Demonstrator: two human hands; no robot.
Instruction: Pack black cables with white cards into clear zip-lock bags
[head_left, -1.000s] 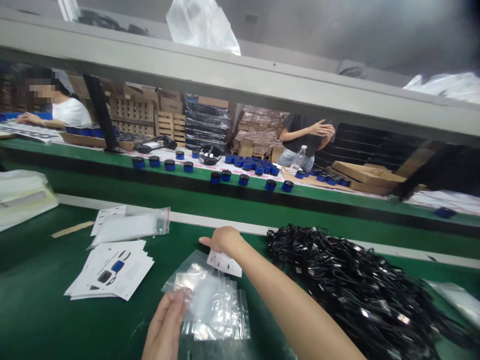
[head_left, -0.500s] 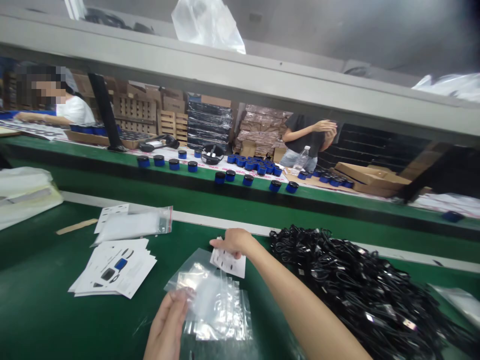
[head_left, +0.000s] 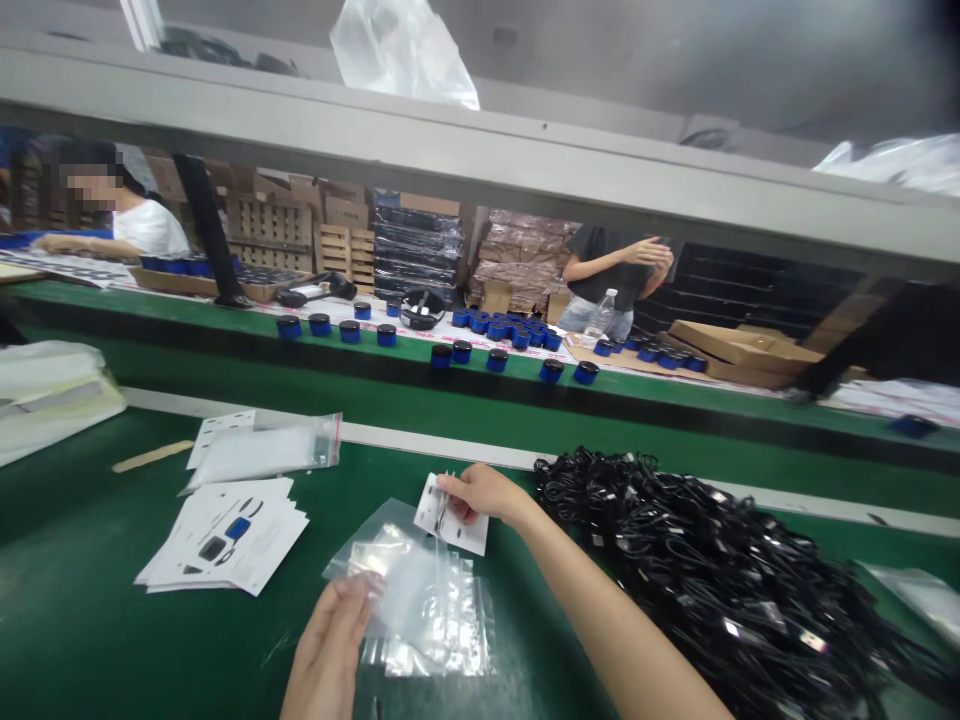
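Observation:
Clear plastic zip bags (head_left: 427, 610) lie overlapped in front of me on the green work surface. My left hand (head_left: 330, 635) pinches the left edge of a top bag between thumb and fingers. Beyond the bags, my right hand (head_left: 486, 492) is closed on a small white card (head_left: 466, 536) printed with dark marks. Thin edges stand up at its fingertips, so more than one card may be there. To the left, white leaflets (head_left: 225, 540) with a blue and dark picture sit in a loose stack. Behind them rests a filled clear zip bag (head_left: 262, 455).
A large heap of black cables (head_left: 697, 570) spreads at the right. Blue-and-black round items (head_left: 496, 360) stand along the raised green ledge (head_left: 360, 385). An overhead beam (head_left: 480, 140) crosses the view. A flat tan strip (head_left: 152, 457) lies left. Two people are beyond the ledge.
My right hand has shifted slightly right, and thin card edges now rise at its fingertips. My left hand keeps its pinch on the bag, barely moved.

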